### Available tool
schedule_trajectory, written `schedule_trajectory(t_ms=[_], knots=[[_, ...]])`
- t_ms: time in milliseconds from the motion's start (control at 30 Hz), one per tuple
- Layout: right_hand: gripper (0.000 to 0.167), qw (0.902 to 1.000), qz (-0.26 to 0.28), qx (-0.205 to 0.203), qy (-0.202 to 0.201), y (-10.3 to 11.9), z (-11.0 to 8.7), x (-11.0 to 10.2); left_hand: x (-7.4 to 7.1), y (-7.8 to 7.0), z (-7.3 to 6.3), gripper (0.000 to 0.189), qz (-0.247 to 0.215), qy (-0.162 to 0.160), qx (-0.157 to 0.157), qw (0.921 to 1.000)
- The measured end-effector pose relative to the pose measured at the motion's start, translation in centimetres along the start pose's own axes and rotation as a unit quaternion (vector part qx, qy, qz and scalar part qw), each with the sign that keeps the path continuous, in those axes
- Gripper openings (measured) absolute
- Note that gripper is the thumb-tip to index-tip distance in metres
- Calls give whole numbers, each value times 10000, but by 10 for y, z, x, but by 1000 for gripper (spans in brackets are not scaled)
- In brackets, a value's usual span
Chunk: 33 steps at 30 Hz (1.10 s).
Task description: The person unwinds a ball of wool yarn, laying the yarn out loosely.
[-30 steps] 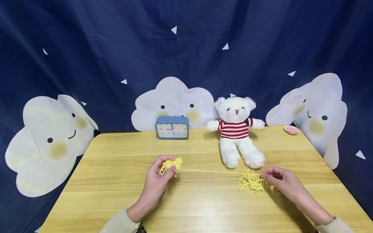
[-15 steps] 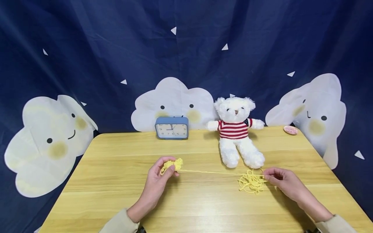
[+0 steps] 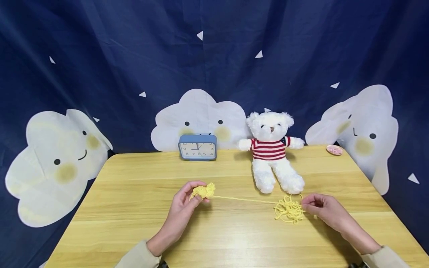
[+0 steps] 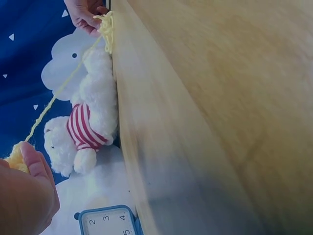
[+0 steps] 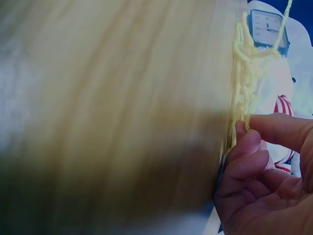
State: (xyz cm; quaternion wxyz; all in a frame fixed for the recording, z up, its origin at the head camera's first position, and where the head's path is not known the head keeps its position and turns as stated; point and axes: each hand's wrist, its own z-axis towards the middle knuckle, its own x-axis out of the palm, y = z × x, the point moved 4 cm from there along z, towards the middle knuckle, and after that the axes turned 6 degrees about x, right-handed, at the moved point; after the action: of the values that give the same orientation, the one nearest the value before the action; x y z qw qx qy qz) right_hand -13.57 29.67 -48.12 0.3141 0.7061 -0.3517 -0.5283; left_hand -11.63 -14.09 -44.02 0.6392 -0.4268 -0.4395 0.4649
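Observation:
A small bunched piece of yellow yarn (image 3: 205, 191) sticks out of my left hand (image 3: 181, 212), held between thumb and fingers above the middle of the table. From it a single strand (image 3: 244, 199) runs rightward to a loose tangle of the same yarn (image 3: 289, 210) near the teddy bear's feet. At the tangle's right edge, my right hand (image 3: 330, 215) pinches yarn between thumb and forefinger; the right wrist view shows the yarn (image 5: 248, 100) meeting those fingertips. The left wrist view shows the strand (image 4: 61, 88) stretched between both hands.
A white teddy bear (image 3: 269, 149) in a striped sweater sits behind the tangle. Left of it stands a blue alarm clock (image 3: 197, 147). A small pink oval item (image 3: 334, 149) lies at the table's (image 3: 134, 208) back right corner, before a dark blue curtain (image 3: 231, 63).
My left hand has shifted slightly right with the bunched yarn, which now protrudes further from the fingers. The strand has dipped and enters the tangle instead of running straight to my right fingertips.

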Motion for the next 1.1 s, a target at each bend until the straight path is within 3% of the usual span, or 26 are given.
schedule_trajectory(t_ms=[533, 867, 1000, 1100], knots=[[19, 9998, 173, -83, 70, 9, -5, 6, 7, 1, 1, 32, -79, 322, 377, 9987], [17, 9977, 103, -379, -552, 24, -16, 8, 11, 3, 3, 36, -344, 35, -176, 9992], [19, 9947, 523, -517, -720, 38, -19, 15, 11, 3, 3, 34, -364, -123, -375, 9986], [25, 9915, 1016, -522, -621, 50, -18, 25, 12, 3, 3, 31, -304, -149, -462, 9984]])
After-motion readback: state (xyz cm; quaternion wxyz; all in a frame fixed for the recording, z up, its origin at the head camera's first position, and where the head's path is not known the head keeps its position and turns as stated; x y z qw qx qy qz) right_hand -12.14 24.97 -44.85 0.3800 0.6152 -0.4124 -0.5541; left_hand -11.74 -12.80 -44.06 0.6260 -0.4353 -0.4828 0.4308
